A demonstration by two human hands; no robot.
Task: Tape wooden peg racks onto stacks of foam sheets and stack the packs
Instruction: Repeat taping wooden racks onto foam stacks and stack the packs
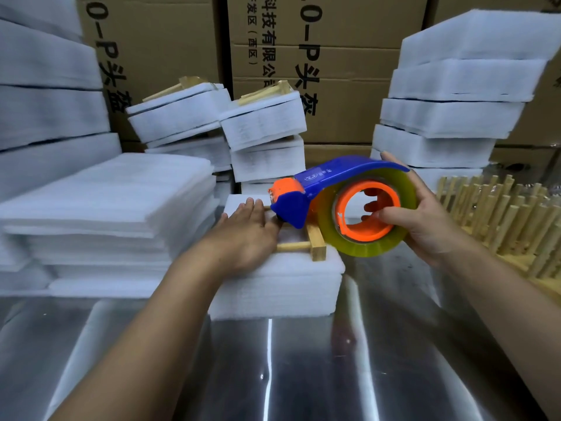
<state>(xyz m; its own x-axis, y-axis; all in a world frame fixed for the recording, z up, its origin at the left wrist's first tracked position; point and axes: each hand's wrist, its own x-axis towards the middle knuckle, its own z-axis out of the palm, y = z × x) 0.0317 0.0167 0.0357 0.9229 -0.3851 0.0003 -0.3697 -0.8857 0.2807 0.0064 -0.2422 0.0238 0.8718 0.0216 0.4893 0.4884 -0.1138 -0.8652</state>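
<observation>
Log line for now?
left hand flat on peg rack | right hand grips tape dispenser, nose near rack | foam stack under rack

Shiny metal tabletop (303, 375), lower frame: bare, open from bottom edge. Mid-left blocked by low stack of white foam sheets (106, 208); right edge by pale wooden peg racks (501, 214). Centre: blue-and-orange tape dispenser (334, 174) in the way. Back: taped white foam packs (264, 129) + brown cardboard boxes (343, 71), no way thru.

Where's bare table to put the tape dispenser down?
Bare table in front of the foam stack, and a strip between that stack and the peg racks. Crowded: foam sheets left, packs behind.
</observation>
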